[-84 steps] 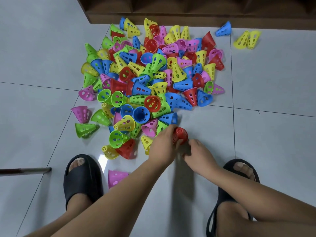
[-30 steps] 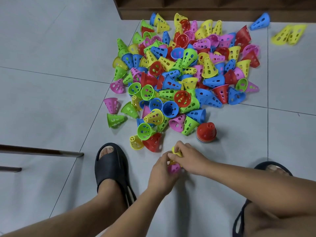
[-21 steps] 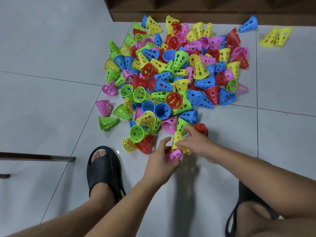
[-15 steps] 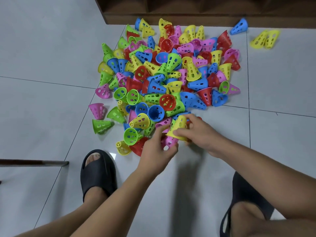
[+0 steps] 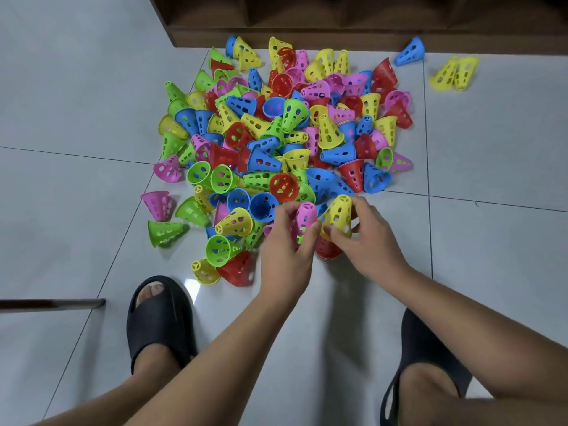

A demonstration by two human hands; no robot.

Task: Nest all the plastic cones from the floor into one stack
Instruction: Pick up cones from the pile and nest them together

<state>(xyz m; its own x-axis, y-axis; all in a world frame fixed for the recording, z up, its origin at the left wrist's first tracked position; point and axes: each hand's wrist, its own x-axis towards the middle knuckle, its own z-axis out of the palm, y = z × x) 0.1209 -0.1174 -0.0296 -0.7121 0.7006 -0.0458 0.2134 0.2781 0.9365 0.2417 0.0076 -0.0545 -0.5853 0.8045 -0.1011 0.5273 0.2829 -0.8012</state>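
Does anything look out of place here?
Yes. A blue cone and two yellow cones lie on their sides near the wooden shelf, apart from the main pile. Nothing looks broken.

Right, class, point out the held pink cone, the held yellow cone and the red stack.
pink cone [image 5: 305, 215]: head view, upper side wall.
yellow cone [image 5: 338, 215]: head view, middle of side wall.
red stack [image 5: 325, 250]: head view, lower side wall.
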